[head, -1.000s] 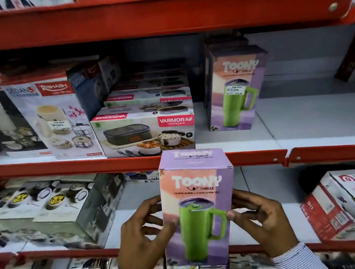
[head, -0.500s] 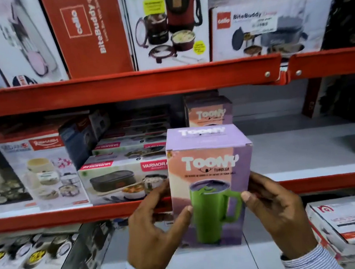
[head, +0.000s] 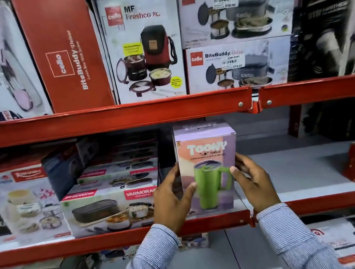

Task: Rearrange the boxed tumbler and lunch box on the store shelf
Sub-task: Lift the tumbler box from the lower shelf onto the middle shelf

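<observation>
At the middle left of the frame the Varmora lunch box (head: 111, 206) lies on the middle shelf (head: 118, 239), untouched, with more of the same stacked behind it. Just right of it, at centre, the tumbler box (head: 208, 168) stands upright at the shelf's front edge, its printed face outward. The left hand (head: 171, 198) has a grasping grip on its left side, thumb across the front; the right hand (head: 253, 182) grips its right side likewise. The step in hand looks like seating the tumbler box beside the lunch box; next it likely needs squaring up and both hands letting go. Whether its base rests fully on the shelf is hard to tell. A second purple box top shows behind it, mostly hidden. Boxes at both frame edges are cut off and blurred.
</observation>
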